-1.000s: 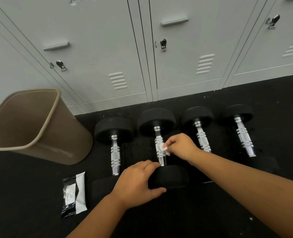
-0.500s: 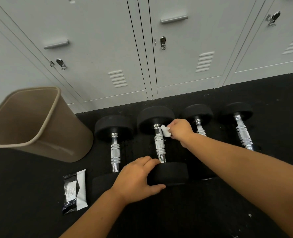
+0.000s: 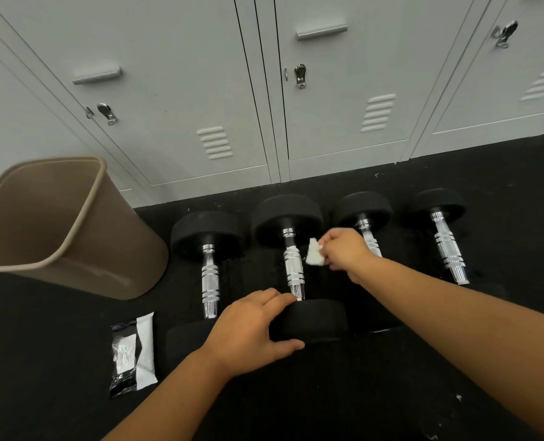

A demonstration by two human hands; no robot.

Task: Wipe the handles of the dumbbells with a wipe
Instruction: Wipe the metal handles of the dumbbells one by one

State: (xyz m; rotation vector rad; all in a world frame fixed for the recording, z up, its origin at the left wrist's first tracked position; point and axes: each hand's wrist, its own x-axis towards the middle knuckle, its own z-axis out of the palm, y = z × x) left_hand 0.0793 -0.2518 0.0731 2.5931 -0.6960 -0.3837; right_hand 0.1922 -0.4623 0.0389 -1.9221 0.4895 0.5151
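While wipe [image 3: 314, 257] hangs pinched, seemingly beside handle [image 3: 293, 266]

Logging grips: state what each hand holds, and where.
The left hand grips the second dumbbell by its near head. The right hand pinches the wipe by its right edge.

Even, soft indoor light, faint shadows, wide-angle bowing at edges, slight overall softness.

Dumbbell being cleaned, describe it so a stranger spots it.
Before the grey lockers lies a row of four. It is the second dumbbell from the bin. Only it has a left hand on its near end and a wipe beside its handle.
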